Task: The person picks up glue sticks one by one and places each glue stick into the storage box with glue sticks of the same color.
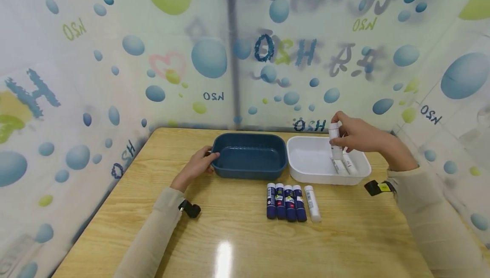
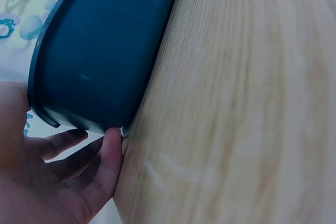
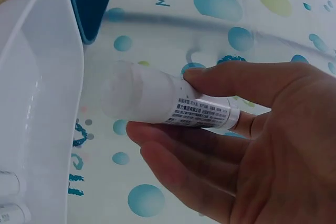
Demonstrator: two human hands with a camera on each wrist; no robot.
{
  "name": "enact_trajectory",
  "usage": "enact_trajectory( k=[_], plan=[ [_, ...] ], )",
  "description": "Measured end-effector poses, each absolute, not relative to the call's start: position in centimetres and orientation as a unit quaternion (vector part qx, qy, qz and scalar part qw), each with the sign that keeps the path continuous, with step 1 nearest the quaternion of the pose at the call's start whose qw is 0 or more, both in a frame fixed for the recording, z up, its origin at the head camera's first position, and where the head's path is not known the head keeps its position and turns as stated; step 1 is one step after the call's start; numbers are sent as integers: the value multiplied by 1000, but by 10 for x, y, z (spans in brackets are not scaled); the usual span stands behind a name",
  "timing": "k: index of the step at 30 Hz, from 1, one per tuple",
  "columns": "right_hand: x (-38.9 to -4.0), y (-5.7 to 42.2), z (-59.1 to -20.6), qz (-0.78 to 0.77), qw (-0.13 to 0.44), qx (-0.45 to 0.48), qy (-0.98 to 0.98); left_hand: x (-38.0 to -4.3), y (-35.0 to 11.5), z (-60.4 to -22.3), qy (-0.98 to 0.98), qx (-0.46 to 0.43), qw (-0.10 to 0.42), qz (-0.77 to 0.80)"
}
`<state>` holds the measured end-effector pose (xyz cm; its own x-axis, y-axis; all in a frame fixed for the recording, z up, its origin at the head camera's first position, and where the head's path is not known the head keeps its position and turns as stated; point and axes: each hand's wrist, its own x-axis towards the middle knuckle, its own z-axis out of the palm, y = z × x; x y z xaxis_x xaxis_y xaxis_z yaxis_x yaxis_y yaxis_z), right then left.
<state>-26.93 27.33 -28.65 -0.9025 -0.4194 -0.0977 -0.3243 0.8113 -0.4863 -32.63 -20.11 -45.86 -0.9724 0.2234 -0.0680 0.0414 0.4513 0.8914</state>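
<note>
My right hand [image 1: 357, 134] holds a white glue stick [image 1: 334, 135] upright over the white tray [image 1: 302, 171]. In the right wrist view, thumb and fingers pinch this glue stick [image 3: 173, 98], its printed label partly showing. Two more white glue sticks [image 1: 350, 164] lie inside the white tray, below the hand. At the left end of the dark blue tray [image 1: 249, 174], my left hand [image 1: 197, 163] grips the rim, thumb over the edge. The left wrist view has its fingertips [image 2: 111, 142] against the outer end wall of that tray.
In front of the trays, several dark blue glue sticks [image 1: 280, 201] lie side by side on the wooden table [image 1: 183, 235], with one white glue stick [image 1: 312, 203] at their right. The trays stand next to each other near the back edge, close to a patterned curtain [image 1: 172, 112].
</note>
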Motion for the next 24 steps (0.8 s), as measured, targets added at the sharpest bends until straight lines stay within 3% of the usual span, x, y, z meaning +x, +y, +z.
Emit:
enact_trajectory(
  k=[13, 24],
  plan=[
    [-313, 282, -267, -219, 150, -162, 950, -324, -199, -454, 843, 76, 99, 524],
    [-339, 282, -277, -220, 200, -152, 943, -324, -201, -456, 844, 81, 96, 521]
  ],
)
